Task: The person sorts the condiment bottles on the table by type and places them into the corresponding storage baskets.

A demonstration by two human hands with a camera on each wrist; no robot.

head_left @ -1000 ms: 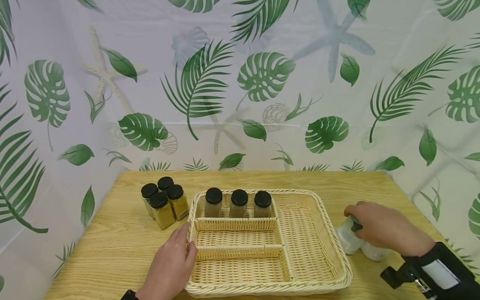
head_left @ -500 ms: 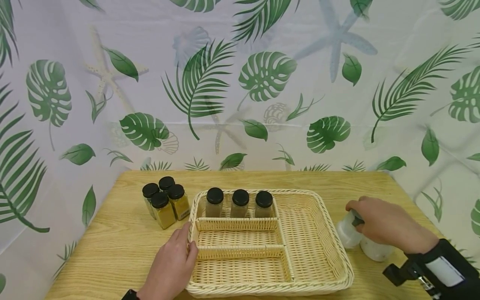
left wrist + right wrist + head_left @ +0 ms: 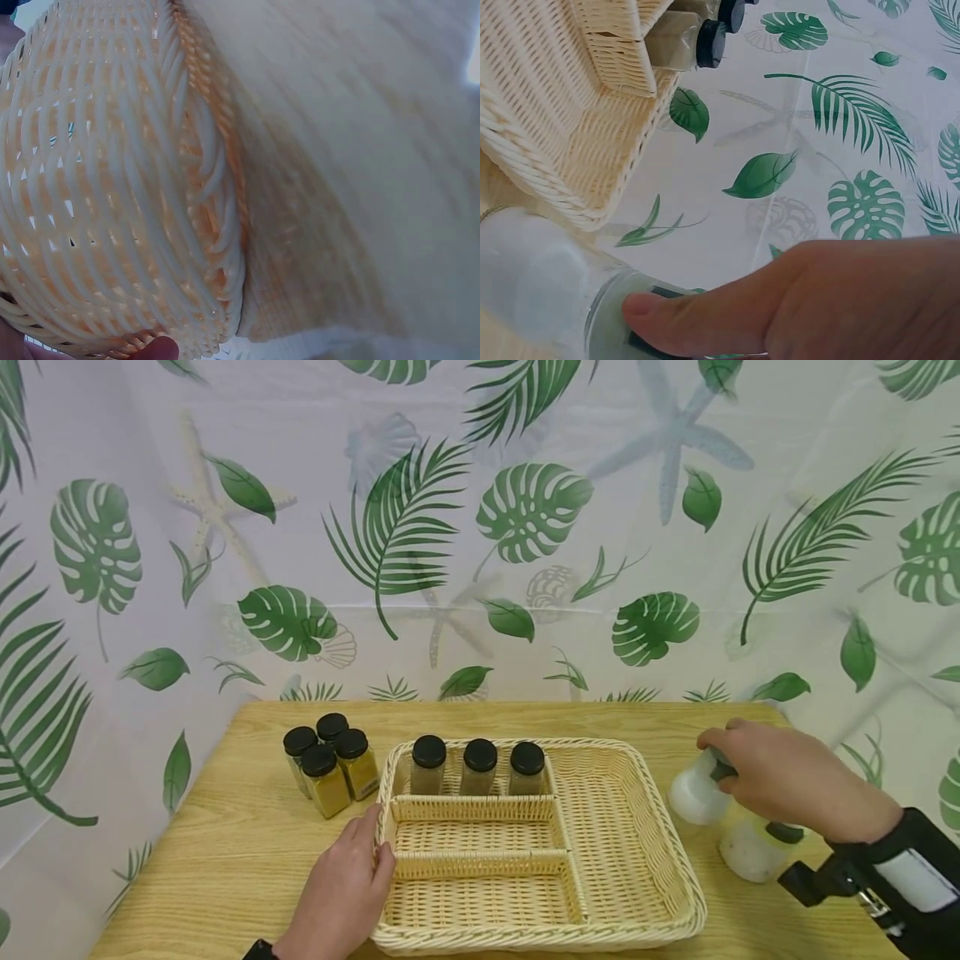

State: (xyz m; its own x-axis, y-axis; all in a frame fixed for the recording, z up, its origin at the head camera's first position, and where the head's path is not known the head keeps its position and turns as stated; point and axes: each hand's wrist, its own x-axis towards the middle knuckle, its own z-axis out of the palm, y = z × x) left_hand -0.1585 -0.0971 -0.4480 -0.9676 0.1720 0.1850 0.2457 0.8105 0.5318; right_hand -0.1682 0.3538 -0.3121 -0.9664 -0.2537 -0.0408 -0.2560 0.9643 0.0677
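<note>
My left hand [image 3: 337,881] grips the left rim of a divided wicker basket [image 3: 540,935], thumb over the edge; the left wrist view shows the basket's woven wall [image 3: 97,172] close up. To the right of the basket, my right hand [image 3: 795,772] holds a clear jar [image 3: 696,793] of white contents by its top. In the right wrist view the thumb [image 3: 690,322] presses on the pale green, dark-marked lid [image 3: 611,319] of this jar. Whether its base touches the table cannot be told. A second jar [image 3: 752,852] with pale contents stands below my right hand, partly hidden.
Three black-capped bottles [image 3: 478,768] stand in the basket's back left compartment. Left of the basket, several black-capped bottles with yellow contents [image 3: 328,789] are grouped on the wooden table [image 3: 202,860]. A leaf-print cloth [image 3: 555,635] hangs behind the table.
My right hand has moved away from me and slightly right, carrying the jar farther back along the basket's side. More of the second jar shows now. The left hand stays in place.
</note>
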